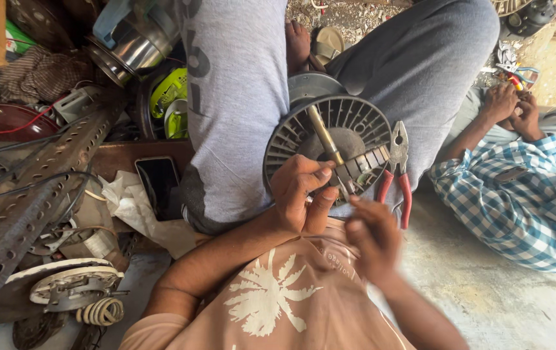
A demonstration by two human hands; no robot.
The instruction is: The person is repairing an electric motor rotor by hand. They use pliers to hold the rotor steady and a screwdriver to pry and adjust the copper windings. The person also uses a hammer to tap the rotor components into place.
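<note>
A round grey finned motor housing [355, 123] with a brass-coloured shaft [323, 133] rests between my grey-trousered legs. My left hand [300, 194] pinches a grey segmented metal piece [362, 165] that lies across the housing's face. Just below it and to the right, my right hand [372, 236] is blurred, its fingertips close to the lower end of that piece. Whether it touches or holds anything is unclear. Red-handled pliers [397, 172] lie on my right thigh beside the housing.
A black phone [158, 185] lies on crumpled white paper at my left. Further left are a perforated metal angle bar [32, 194], a steel pot [135, 39], wires and a coiled spring [100, 311]. A co-worker in a blue checked shirt [517, 201] sits at right, handling wires.
</note>
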